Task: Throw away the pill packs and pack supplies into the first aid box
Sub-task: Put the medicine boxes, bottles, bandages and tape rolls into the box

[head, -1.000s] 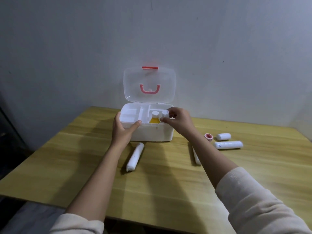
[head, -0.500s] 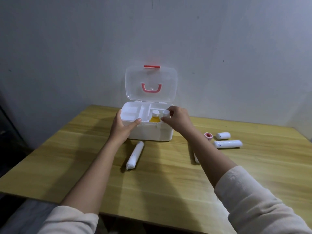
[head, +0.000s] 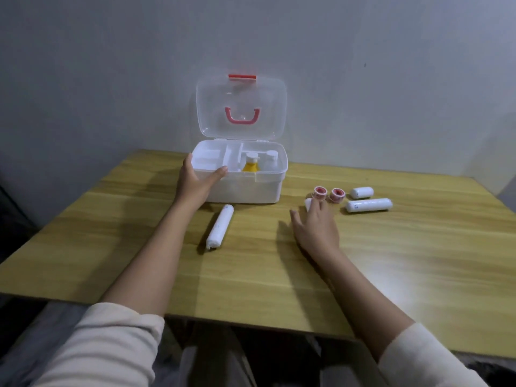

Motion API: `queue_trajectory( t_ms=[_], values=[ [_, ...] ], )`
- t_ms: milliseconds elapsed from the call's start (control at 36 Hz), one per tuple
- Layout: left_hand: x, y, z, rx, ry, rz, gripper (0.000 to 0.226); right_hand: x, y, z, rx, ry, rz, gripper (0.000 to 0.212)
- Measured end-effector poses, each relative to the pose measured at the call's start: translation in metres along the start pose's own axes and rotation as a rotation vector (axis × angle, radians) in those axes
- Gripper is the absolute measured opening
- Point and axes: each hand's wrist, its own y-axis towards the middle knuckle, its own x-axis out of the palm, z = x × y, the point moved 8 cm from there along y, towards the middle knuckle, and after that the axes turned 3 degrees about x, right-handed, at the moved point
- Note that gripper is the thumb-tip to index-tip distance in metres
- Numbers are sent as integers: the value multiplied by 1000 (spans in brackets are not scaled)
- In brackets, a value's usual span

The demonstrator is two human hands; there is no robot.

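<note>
Right hand [head: 317, 233] is hovering over the bench [head: 391, 261], fingers [head: 318, 208] spread and holding nothing, tips reaching the near tape roll [head: 320, 193]; they're partly covering a white roll [head: 308, 203] beneath. Left hand [head: 195, 181] is gripping the front-left corner of the first aid box [head: 245, 188], thumb along the front rim, other fingers wrapping the left wall.

We're seeing the box lid [head: 241, 106] standing open and upright against the wall [head: 111, 65]. Left tray compartments are showing nothing in them; the right compartment is holding a yellow bottle [head: 250, 163] and a white bottle [head: 270, 160], both upright.

Just beside the first tape roll, a second tape roll [head: 337, 195]. Right of that, a short bandage roll [head: 362, 192], and a long bandage roll [head: 368, 205] lying nearer us. Another long bandage roll [head: 220, 226] is lying between the forearms, in front of the box, apart from it.

Open bench is running wide toward the near edge and the right. We're not spotting pill packs.
</note>
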Motion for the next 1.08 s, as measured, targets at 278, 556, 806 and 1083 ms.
queue_trajectory(
  t_ms=[278, 556, 806, 1083],
  values=[
    [0, 2, -2, 6, 16, -6, 99, 41, -47, -63, -75, -44, -47, 78],
    [0, 2, 0, 17, 8, 9, 97, 73, -51, -104, -66, -41, -77, 96],
    [1, 3, -1, 17, 1, 5, 96, 51, -41, -90, -274, -31, -133, 36],
    [1, -1, 2, -6, -22, 30, 95, 25, -15, -37, -228, -33, -138, 48]
  ],
)
